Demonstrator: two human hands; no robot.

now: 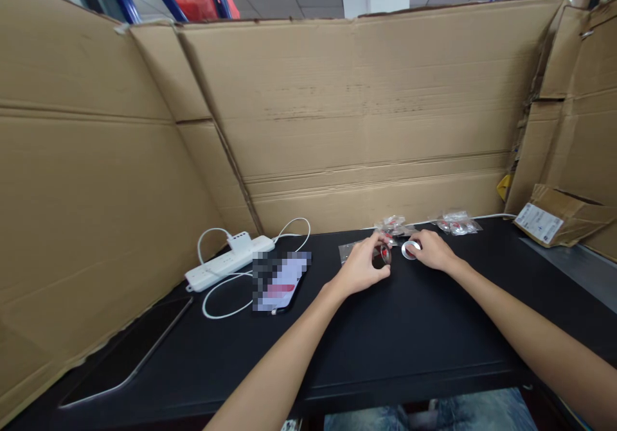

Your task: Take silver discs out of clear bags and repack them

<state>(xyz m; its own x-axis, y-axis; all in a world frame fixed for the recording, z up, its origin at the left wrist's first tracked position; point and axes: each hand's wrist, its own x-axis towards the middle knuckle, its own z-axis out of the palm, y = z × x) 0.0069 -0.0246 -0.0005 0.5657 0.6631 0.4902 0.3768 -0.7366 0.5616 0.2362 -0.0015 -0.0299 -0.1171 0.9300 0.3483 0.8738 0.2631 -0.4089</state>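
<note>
On the black table (429, 334): disc (385, 255) in left hand (360, 266), ring (411, 250) in right hand (434, 250)

Materials: table smooth, matte. Disc round, dark-rimmed, glossy, with a red spot. Ring flat, silvery, shiny. Clear bags (457, 223) of crinkled film lie beyond the hands near the wall (361, 110), showing red and silver contents. Wall is ribbed brown cardboard, creased, scuffed at mid-height. Power strip (224, 269) long, white, plastic; a thin white cable (222, 317) loops beside it. Phone (290, 283) a slim slab, tablet (130, 347) dark and glassy, both left of the hands. Carton (573, 219) at far right, crumpled.

Writing: white label (538, 222) on carton, print too small to read. Phone screen partly pixelated; no words legible. Brands: cannot tell.

Pose: both forearms reach forward and converge, hands close together but apart. Left grips the disc, tilted on edge, between thumb and curled fingers. Right, palm down, pinches the ring's right edge. Disc and ring sit side by side between the hands; whether either touches the table, cannot tell.
</note>
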